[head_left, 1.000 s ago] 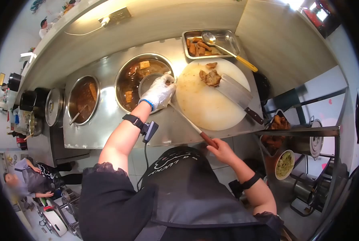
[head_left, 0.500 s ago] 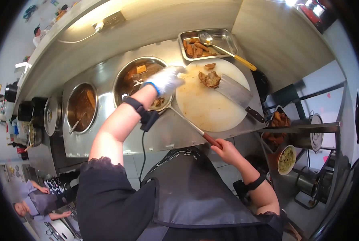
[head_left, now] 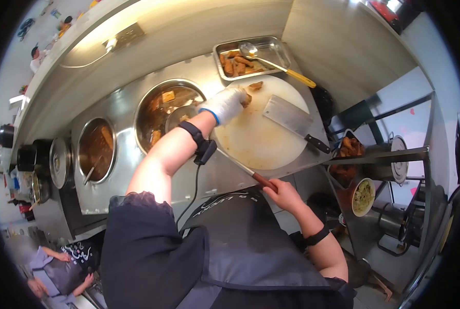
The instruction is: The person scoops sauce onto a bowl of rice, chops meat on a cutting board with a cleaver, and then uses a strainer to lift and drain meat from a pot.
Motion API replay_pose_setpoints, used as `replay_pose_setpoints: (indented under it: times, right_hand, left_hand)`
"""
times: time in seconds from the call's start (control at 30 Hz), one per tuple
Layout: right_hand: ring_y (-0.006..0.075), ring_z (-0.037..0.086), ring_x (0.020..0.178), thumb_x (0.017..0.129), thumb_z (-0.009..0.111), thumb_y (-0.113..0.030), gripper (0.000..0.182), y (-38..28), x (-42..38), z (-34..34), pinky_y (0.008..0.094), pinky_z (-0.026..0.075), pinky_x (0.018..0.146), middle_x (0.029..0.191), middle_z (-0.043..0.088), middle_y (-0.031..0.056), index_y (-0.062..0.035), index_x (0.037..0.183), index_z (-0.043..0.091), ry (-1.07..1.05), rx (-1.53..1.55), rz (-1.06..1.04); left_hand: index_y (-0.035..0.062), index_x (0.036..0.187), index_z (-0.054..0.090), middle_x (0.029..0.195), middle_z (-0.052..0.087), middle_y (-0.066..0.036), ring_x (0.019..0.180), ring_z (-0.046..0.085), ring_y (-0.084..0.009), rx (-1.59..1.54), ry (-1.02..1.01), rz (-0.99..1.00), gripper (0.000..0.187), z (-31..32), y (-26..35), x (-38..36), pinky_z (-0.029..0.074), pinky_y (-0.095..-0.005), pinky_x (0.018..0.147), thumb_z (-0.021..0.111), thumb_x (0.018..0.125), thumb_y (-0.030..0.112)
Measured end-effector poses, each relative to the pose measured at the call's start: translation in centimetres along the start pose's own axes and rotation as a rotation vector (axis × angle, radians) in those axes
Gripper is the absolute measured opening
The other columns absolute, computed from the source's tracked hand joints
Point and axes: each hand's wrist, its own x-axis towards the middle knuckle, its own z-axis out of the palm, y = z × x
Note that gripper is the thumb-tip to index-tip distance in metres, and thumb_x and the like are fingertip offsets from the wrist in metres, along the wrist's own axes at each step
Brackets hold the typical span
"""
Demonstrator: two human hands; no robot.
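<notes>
My gloved left hand (head_left: 227, 106) is over the left part of the round white cutting board (head_left: 250, 147), its fingers closed on a piece of brown meat (head_left: 247, 100) that shows at the fingertips. My bare right hand (head_left: 284, 194) grips the red-brown handle (head_left: 264, 182) of a long ladle. The ladle's bowl (head_left: 181, 117) is over the round pot of brown broth (head_left: 150, 110), partly behind my left arm. A cleaver (head_left: 289, 116) lies flat on the board, near a small meat piece (head_left: 256, 86) at the board's back edge.
A steel tray (head_left: 271, 51) behind the board holds brown pieces and a yellow-handled spoon (head_left: 297, 77). A second pot (head_left: 97, 149) is at the left. A bowl of green food (head_left: 363, 197) stands on the right rack. A co-worker (head_left: 60, 268) is at lower left.
My left hand has moved right from above the pot to the board and closed on the meat lying there. My right hand still holds the ladle; the view has shifted slightly.
</notes>
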Motion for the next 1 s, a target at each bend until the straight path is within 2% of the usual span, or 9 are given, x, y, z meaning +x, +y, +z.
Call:
replay_pose_setpoints:
  times: [0.03,0.1,0.17,0.3,0.53,0.63,0.8,0.9,1.0]
  right_hand:
    - [0.0391,0.062,0.084,0.087,0.061,-0.032,0.029,0.1,0.0,0.2,0.0448,0.049,0.071,0.088,0.066,0.0192,-0.0065,0.101,0.064,-0.012,0.002,-0.016]
    - [0.0389,0.063,0.084,0.086,0.062,-0.031,0.029,0.4,0.3,0.1,0.0438,0.049,0.071,0.088,0.067,0.0194,-0.0053,0.1,0.064,0.029,0.016,-0.035]
    - [0.0338,0.063,0.075,0.087,0.063,-0.027,0.031,0.9,0.8,0.3,0.0383,0.048,0.068,0.082,0.065,0.0194,-0.0016,0.104,0.063,0.031,0.008,-0.079]
    - [0.0387,0.062,0.082,0.087,0.062,-0.03,0.03,0.3,1.4,0.5,0.0432,0.048,0.07,0.084,0.065,0.0201,-0.0035,0.1,0.063,0.015,-0.022,-0.097]
    - [0.0386,0.061,0.081,0.089,0.06,-0.029,0.028,-0.8,1.6,1.0,0.042,0.047,0.069,0.085,0.065,0.0204,-0.0025,0.098,0.063,-0.003,-0.017,-0.1]
    - [0.0287,0.061,0.07,0.089,0.06,-0.025,0.027,-0.5,2.2,1.2,0.0371,0.046,0.065,0.076,0.063,0.0178,0.0012,0.098,0.062,0.037,-0.077,-0.175]
    - [0.0358,0.062,0.075,0.09,0.059,-0.028,0.031,-1.9,4.4,1.7,0.0409,0.047,0.068,0.079,0.063,0.0213,0.0019,0.096,0.063,-0.035,-0.069,-0.218]
    - [0.0335,0.061,0.071,0.09,0.059,-0.028,0.031,-2.4,5.7,3.3,0.0397,0.047,0.067,0.075,0.062,0.0198,0.0029,0.093,0.062,-0.026,-0.084,-0.261]
    - [0.0277,0.06,0.065,0.09,0.058,-0.028,0.03,-1.2,8.8,4.6,0.0377,0.047,0.063,0.071,0.062,0.0154,0.0024,0.088,0.062,-0.085,-0.007,-0.255]
  left_hand:
    - [0.001,0.087,0.064,0.08,0.067,-0.015,0.071,0.066,-0.0285,0.01,0.005,-0.017,0.013,-1.1,-0.6,-1.1,0.052,-0.0369,0.065,0.056,0.079,0.008]
    - [-0.0024,0.082,0.062,0.072,0.065,-0.014,0.062,0.064,-0.0239,-0.886,-0.112,-0.359,0.011,-3.6,-2.6,-3.3,0.051,-0.0341,0.057,0.058,0.081,0.008]
    - [0.0003,0.084,0.056,0.074,0.062,-0.01,0.062,0.061,-0.0175,-1.034,-0.052,-0.377,0.007,-4.4,-4.8,-5.8,0.05,-0.0297,0.057,0.06,0.082,0.005]
    - [0.0088,0.086,0.056,0.082,0.057,-0.001,0.078,0.056,-0.0142,-1.206,0.295,-0.485,0.008,-2.5,-7.3,-10.8,0.046,-0.0276,0.068,0.062,0.082,0.004]
    - [0.0039,0.102,0.059,0.088,0.06,-0.004,0.078,0.055,-0.0146,-0.4,0.436,-0.694,0.023,-0.4,-10.9,-16.8,0.047,-0.0317,0.072,0.065,0.08,0.002]
    - [0.0005,0.109,0.058,0.091,0.062,-0.007,0.079,0.058,-0.0136,-0.869,0.842,-0.701,0.028,-1.0,-11.9,-18.6,0.048,-0.0268,0.066,0.064,0.083,0.006]
    - [0.0052,0.098,0.056,0.089,0.06,-0.006,0.078,0.06,-0.0142,-1.753,1.355,-0.511,0.012,-4.8,-8.9,-26.9,0.05,-0.0231,0.061,0.057,0.092,0.016]
    - [0.0041,0.099,0.056,0.088,0.061,-0.008,0.073,0.057,-0.0154,-2.186,1.373,0.18,0.015,-2.1,-11.4,-35.7,0.05,-0.0241,0.058,0.053,0.095,0.018]
    - [0.0024,0.097,0.056,0.085,0.059,-0.008,0.072,0.056,-0.0171,-2.347,1.63,0.235,0.017,-0.4,-9.0,-44.1,0.05,-0.0269,0.058,0.053,0.095,0.019]
